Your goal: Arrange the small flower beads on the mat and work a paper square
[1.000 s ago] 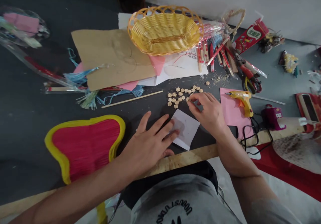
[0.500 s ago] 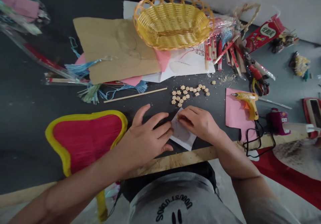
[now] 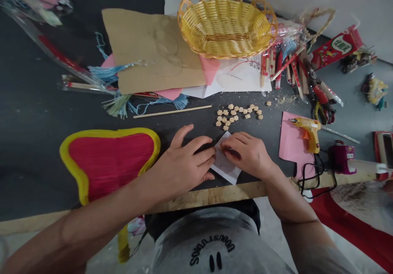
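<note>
A small sheet of white paper (image 3: 229, 169) lies at the table's near edge between my hands. My left hand (image 3: 186, 163) is spread, palm down, its fingertips at the paper's left edge. Over the upper part of the sheet my right hand (image 3: 247, 153) is pinched closed; a tiny tan bit shows at its fingertips, too small to make out. Just beyond the paper lie several small tan flower-shaped pieces (image 3: 226, 122). A red fan-like shape with a yellow rim and handle (image 3: 107, 155) is left of my left hand, partly under my forearm.
A yellow woven basket (image 3: 227, 28) stands at the back beside brown paper (image 3: 138, 53). A thin wooden stick (image 3: 172, 112) lies nearer. On the right are a yellow glue gun (image 3: 310, 132) on pink paper (image 3: 288, 143), its black cord (image 3: 319, 167), and scissors (image 3: 327, 112).
The camera view has shifted slightly, so the table items appear further right. My right hand stays pinched at the paper, its fingertips slightly lower on it; my left hand keeps its spread pose.
</note>
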### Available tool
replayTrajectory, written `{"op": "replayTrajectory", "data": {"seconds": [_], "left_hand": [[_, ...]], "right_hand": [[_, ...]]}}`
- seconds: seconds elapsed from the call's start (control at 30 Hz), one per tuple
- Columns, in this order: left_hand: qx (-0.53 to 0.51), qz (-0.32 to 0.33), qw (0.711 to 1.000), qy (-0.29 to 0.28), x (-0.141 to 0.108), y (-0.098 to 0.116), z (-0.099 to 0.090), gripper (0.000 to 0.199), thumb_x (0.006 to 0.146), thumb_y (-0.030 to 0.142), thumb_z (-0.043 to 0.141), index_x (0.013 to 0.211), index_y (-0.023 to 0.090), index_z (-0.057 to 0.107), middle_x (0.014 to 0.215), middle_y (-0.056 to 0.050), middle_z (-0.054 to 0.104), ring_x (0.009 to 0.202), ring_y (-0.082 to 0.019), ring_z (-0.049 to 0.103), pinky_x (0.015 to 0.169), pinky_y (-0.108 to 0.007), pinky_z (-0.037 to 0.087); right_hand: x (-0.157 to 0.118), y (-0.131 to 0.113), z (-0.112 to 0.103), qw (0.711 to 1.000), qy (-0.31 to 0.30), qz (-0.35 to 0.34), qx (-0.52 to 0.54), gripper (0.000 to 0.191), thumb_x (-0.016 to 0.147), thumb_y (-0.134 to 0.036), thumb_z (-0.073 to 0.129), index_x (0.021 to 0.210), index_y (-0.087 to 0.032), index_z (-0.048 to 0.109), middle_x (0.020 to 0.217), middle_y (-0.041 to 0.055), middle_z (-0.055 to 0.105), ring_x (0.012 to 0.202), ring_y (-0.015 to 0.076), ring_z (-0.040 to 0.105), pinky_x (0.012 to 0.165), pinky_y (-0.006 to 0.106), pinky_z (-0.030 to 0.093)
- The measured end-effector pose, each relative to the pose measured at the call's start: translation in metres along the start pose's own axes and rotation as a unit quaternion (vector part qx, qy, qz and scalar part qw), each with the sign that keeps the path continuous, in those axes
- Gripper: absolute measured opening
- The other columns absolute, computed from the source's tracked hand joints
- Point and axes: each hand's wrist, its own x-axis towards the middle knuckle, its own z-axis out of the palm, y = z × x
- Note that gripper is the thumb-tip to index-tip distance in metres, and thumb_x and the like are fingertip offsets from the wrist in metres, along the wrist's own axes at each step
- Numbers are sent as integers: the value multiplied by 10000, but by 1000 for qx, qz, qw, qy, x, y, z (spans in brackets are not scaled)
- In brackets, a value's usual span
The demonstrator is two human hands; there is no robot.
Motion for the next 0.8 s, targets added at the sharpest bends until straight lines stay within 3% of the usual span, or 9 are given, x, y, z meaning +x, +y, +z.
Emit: {"op": "replayTrajectory", "data": {"seconds": [0.2,0.4,0.8], "left_hand": [[21,25,999,6,0,1,3,269,972,353,564,1075,156,715,1093,-62,739,1165,-286,570,1138,-647,262],[20,19,999,-19,1,2,-1,267,1003,304,506,1105,153,701,1115,-52,732,1182,-281,548,1146,-639,240],[17,24,1000,-2,1,0,0,249,1008,255,486,1108,167,697,1112,-48,735,1154,-274,563,1125,-638,268]], "right_hand": [[1,0,-2,1000,-10,-1,6,144,915,-147,546,918,-216,672,902,39,741,813,178,661,758,298,535],[1,2,-1,1000,-9,1,13,146,922,-155,548,932,-223,678,912,35,742,841,173,674,781,294,538],[-1,3,-2,999,-10,4,31,161,973,-212,538,964,-225,698,932,38,744,867,173,683,802,301,542]]}}
